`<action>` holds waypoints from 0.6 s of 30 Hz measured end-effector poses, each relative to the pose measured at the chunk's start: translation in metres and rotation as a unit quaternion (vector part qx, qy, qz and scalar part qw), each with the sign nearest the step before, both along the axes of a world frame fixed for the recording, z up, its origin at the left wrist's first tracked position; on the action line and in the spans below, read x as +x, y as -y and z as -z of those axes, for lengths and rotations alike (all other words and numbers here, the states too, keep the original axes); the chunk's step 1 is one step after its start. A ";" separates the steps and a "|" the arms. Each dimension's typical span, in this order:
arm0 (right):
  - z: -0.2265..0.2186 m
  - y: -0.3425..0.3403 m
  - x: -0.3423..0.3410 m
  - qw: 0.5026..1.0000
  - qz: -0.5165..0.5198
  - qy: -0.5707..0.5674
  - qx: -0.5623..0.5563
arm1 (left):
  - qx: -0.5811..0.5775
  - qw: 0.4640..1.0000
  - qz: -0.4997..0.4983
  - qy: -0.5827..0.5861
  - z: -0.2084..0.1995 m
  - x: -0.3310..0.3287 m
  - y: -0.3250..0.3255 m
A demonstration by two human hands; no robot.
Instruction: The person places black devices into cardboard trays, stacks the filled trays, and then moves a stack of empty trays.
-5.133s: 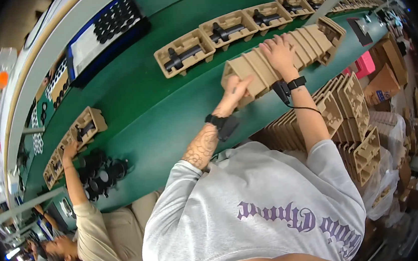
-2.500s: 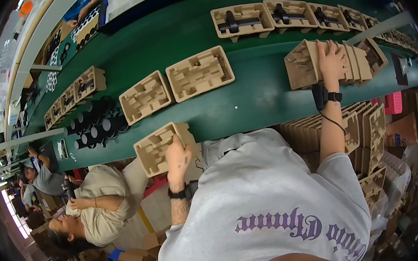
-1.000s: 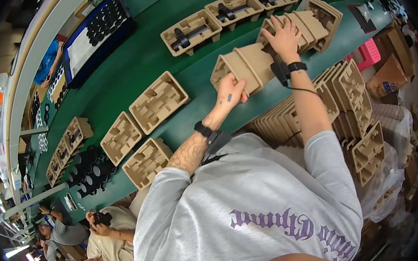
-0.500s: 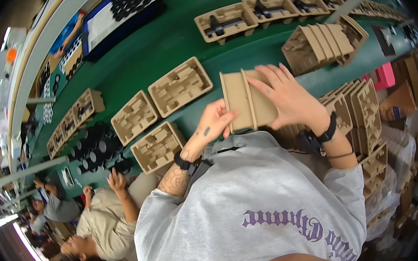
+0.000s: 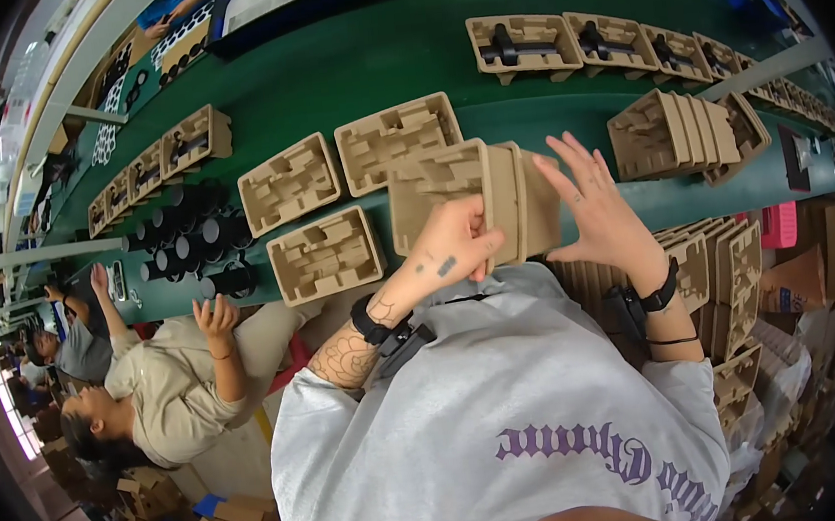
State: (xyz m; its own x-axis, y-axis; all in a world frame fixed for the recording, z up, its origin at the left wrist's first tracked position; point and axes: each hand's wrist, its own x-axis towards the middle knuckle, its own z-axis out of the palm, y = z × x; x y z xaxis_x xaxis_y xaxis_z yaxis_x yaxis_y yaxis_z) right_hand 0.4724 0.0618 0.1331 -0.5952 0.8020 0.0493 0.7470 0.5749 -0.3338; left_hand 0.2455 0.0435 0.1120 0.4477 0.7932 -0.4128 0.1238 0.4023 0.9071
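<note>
In front of my chest, a small nested stack of brown moulded-pulp trays [image 5: 434,173] is tipped on its side, its hollow turned to the left. My left hand [image 5: 458,240] grips the rims at the near side, thumb over the edge. Fingers spread, my right hand [image 5: 598,208] is open just beside the stack's right end; whether its thumb touches the pulp I cannot tell. To the left, three moulded trays lie face up on the green table: a far left tray [image 5: 288,185], a far right tray [image 5: 398,142] and a near tray [image 5: 327,256].
More nested trays [image 5: 667,136] lie to the right, with tall stacks [image 5: 730,271] below the table edge. A row of trays with black parts [image 5: 522,44] runs along the back. Black cylindrical parts [image 5: 200,246] stand at left, near a seated co-worker [image 5: 188,383].
The stack in my left hand has turned so its hollow shows. My right hand has come off its surface and spread its fingers. My view has shifted, so the table items appear moved.
</note>
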 end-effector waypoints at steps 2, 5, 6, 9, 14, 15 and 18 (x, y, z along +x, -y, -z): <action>-0.002 -0.001 0.004 0.996 -0.048 -0.010 -0.077 | -0.013 1.000 0.005 0.027 -0.003 -0.003 0.006; -0.008 0.002 0.006 0.994 -0.064 -0.056 -0.070 | -0.037 0.997 0.011 0.069 -0.005 -0.009 0.009; -0.009 0.002 0.006 0.994 -0.064 -0.057 -0.072 | -0.049 0.995 0.000 0.085 -0.006 -0.010 0.013; -0.013 0.001 0.005 0.995 -0.093 -0.032 -0.032 | -0.011 0.999 0.029 -0.006 -0.010 -0.006 0.002; -0.027 0.011 0.002 0.995 -0.056 -0.038 -0.078 | -0.001 0.999 -0.001 0.040 -0.025 -0.008 0.002; -0.025 0.009 0.003 0.997 -0.040 -0.031 -0.053 | 0.027 0.999 -0.006 0.029 -0.031 0.001 -0.001; -0.025 0.007 0.006 0.998 0.002 -0.052 -0.036 | 0.080 0.996 -0.021 0.011 -0.043 0.006 -0.012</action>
State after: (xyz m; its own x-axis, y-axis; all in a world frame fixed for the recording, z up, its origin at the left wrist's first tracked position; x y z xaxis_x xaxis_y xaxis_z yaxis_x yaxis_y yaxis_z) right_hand 0.4782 0.0549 0.1584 -0.5874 0.8077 0.0516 0.7083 0.5439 -0.4499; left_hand 0.2519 0.0550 0.1551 0.4198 0.8667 -0.2696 0.0901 0.2558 0.9625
